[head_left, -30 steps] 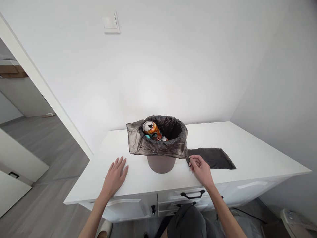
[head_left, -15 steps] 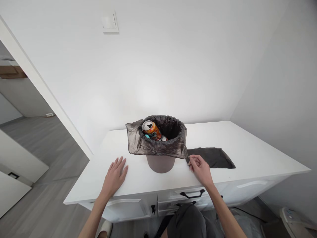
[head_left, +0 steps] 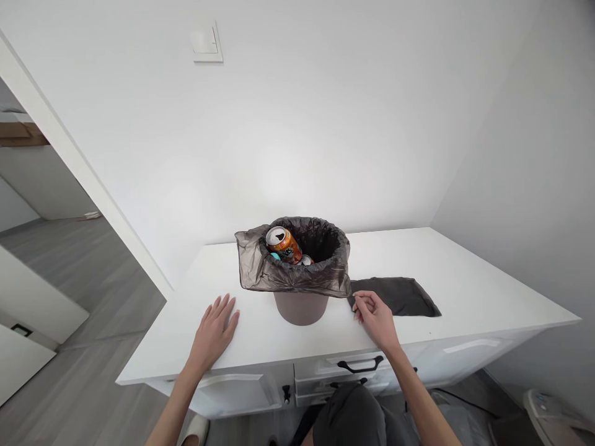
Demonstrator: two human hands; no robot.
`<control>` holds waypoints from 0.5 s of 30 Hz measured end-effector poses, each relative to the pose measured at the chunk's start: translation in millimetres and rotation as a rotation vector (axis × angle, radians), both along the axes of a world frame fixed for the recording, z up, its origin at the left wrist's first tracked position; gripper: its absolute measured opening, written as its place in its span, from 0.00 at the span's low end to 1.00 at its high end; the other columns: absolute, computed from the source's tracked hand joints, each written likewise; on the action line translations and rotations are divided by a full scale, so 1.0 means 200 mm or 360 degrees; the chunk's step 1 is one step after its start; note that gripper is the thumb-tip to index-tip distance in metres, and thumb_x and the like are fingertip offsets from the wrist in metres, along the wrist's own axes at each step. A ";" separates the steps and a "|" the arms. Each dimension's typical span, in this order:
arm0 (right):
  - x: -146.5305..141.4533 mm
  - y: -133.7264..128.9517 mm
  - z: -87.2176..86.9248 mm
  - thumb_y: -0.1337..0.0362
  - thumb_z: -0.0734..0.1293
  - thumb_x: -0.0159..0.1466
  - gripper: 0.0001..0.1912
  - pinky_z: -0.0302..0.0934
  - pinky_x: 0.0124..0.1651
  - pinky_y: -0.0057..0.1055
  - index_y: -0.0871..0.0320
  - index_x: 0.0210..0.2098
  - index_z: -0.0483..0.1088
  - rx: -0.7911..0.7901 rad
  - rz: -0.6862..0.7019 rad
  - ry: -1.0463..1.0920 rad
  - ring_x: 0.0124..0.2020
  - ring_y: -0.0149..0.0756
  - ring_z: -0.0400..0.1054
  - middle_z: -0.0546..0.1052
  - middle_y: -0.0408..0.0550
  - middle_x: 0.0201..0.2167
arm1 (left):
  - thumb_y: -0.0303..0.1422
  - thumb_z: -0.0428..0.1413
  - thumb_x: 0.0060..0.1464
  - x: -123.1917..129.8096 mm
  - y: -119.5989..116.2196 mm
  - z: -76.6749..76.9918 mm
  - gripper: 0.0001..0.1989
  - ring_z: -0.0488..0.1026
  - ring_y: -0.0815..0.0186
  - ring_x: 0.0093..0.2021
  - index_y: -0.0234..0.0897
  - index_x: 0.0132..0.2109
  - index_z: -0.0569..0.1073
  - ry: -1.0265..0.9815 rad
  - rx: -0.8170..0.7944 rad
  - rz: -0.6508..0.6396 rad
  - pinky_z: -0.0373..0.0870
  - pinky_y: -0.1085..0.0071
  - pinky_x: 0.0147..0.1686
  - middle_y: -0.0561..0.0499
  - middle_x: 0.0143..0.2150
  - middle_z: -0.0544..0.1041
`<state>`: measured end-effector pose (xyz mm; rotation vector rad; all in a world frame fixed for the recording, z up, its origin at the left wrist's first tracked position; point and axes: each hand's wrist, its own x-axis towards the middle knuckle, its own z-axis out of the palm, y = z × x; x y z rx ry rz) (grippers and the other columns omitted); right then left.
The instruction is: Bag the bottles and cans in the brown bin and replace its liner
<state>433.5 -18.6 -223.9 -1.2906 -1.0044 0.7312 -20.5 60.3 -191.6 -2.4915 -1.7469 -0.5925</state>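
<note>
A brown trash bin [head_left: 301, 310] stands on the white countertop, lined with a translucent dark trash bag [head_left: 325, 280] folded out over its rim. An orange drink can [head_left: 286, 246] leans inside at the left, its opened top facing up. Lower in the bin I make out the top of a second can [head_left: 305, 260] and a small turquoise item [head_left: 275, 256]. My left hand [head_left: 214, 331] lies flat on the countertop, left of the bin, fingers stretched out. To the bin's right, my right hand [head_left: 375, 319] rests with curled fingers at the edge of a folded dark bag [head_left: 402, 297]; nothing shows in it.
The white countertop [head_left: 469, 279] backs onto a white wall with a light switch [head_left: 205, 44]. Below its front edge are drawers with black handles [head_left: 361, 364]. A doorway opens at the left. On the floor at lower right stands a pale appliance [head_left: 553, 412].
Both hands, the bin and the cans keep their places. Only the view has shifted very slightly.
</note>
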 end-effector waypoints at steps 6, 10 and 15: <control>-0.01 -0.01 0.01 0.39 0.70 0.66 0.27 0.64 0.29 0.31 0.56 0.46 0.72 -0.0012 -0.0008 0.0001 0.24 0.34 0.70 0.78 0.45 0.28 | 0.48 0.42 0.73 -0.01 0.01 0.00 0.31 0.57 0.49 0.77 0.37 0.72 0.68 0.0023 0.0012 -0.0012 0.56 0.45 0.75 0.42 0.75 0.65; -0.01 -0.01 0.03 0.39 0.71 0.66 0.26 0.64 0.29 0.31 0.56 0.46 0.72 -0.0003 0.0007 0.0018 0.24 0.34 0.70 0.78 0.44 0.28 | 0.48 0.43 0.73 -0.01 0.01 -0.01 0.31 0.58 0.50 0.77 0.36 0.72 0.68 0.0036 0.0033 -0.0003 0.56 0.45 0.75 0.42 0.75 0.65; -0.01 0.00 0.01 0.39 0.71 0.66 0.26 0.64 0.30 0.31 0.56 0.46 0.72 -0.0013 0.0003 0.0019 0.24 0.34 0.70 0.78 0.44 0.28 | 0.48 0.43 0.73 -0.01 0.02 -0.02 0.32 0.57 0.50 0.77 0.35 0.71 0.69 0.0034 0.0020 0.0009 0.56 0.45 0.75 0.42 0.75 0.65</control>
